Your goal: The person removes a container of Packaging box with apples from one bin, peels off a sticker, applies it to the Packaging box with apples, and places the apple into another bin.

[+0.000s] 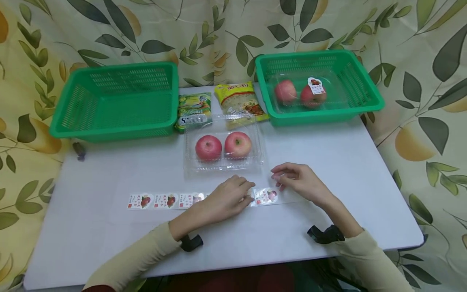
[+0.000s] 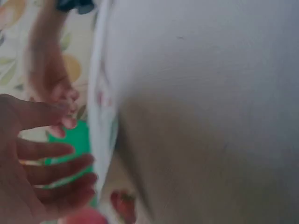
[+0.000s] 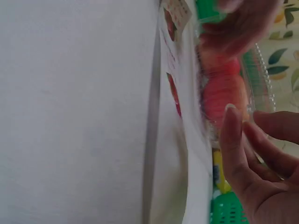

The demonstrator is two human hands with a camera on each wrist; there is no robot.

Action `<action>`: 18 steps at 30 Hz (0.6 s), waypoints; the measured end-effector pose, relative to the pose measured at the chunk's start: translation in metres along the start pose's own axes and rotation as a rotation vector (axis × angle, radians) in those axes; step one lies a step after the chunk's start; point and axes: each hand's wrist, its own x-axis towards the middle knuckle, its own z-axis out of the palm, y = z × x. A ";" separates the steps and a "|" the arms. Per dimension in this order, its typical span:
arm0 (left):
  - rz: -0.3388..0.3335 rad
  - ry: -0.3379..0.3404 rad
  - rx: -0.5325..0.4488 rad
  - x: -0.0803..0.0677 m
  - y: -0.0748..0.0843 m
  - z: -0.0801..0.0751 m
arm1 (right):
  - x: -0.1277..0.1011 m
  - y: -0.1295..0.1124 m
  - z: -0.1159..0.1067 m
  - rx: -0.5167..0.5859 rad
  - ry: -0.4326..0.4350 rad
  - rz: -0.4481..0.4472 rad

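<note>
A strip of stickers (image 1: 140, 201) with red fruit pictures and writing lies on the table in the head view. My left hand (image 1: 228, 198) is over its middle and hides part of it, its fingers (image 2: 60, 168) fairly straight and spread in the left wrist view. Beyond the strip's printed right part hovers my right hand (image 1: 300, 182). Its thumb and fingers (image 3: 232, 135) are loosely bent, and nothing shows between them. Behind both hands sits a clear plastic clamshell box (image 1: 222, 165) with two red apples (image 1: 208, 147) side by side.
A green basket (image 1: 113, 136) stands at the back left. Another green basket (image 1: 317, 119) at the back right has a stickered clear box of apples (image 1: 285, 91) in it. Between them lie a green packet (image 1: 194, 106) and a yellow packet (image 1: 238, 97). A small dark object (image 1: 78, 150) is at left.
</note>
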 end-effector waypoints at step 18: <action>-0.187 -0.096 -0.039 0.024 -0.009 0.031 | -0.025 0.016 0.024 -0.168 0.121 -0.019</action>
